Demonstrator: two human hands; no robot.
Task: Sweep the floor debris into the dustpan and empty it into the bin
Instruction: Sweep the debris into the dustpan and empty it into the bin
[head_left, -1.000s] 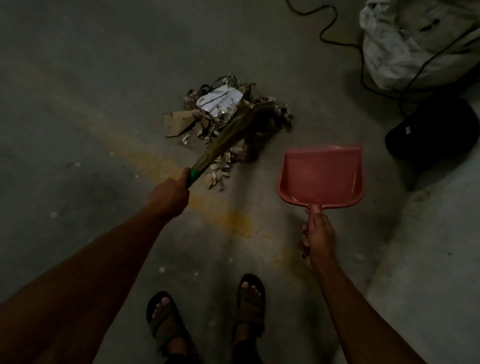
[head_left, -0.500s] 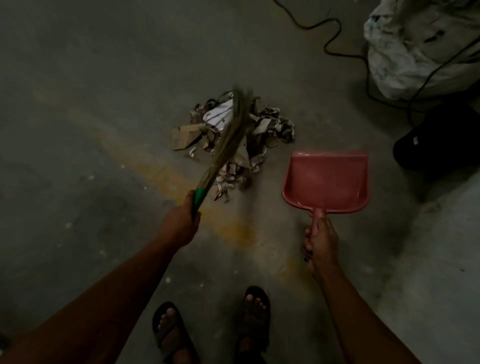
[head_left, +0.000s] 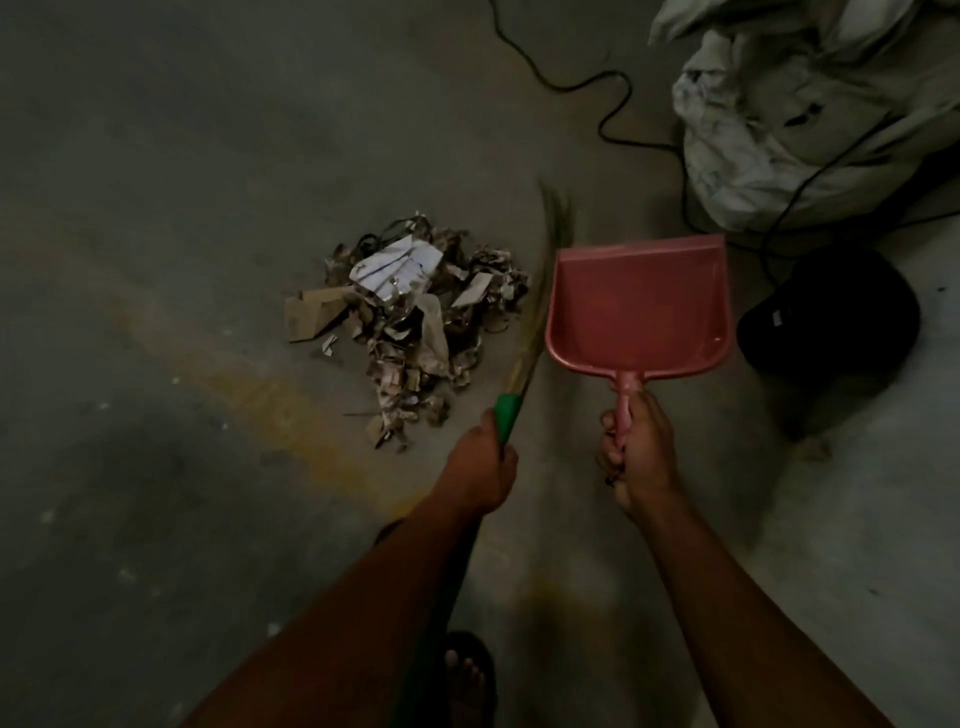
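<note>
A heap of debris (head_left: 410, 322), torn cardboard and crumpled paper, lies on the dim concrete floor at centre. My left hand (head_left: 480, 462) grips the green handle of a grass broom (head_left: 535, 312), whose blurred bristles point up between the heap and the dustpan. The red plastic dustpan (head_left: 636, 301) is held by its handle in my right hand (head_left: 636, 452), just right of the heap, its mouth facing away from me. The pan looks empty.
A large pale sack (head_left: 810, 114) sits at the upper right. Below it lies a black rounded object (head_left: 826, 312). A black cable (head_left: 613, 119) snakes across the floor toward the sack. My sandalled foot (head_left: 467, 675) shows at the bottom.
The broom has swung from lying over the heap to its right side, next to the dustpan. My left hand moved right, close to my right hand.
</note>
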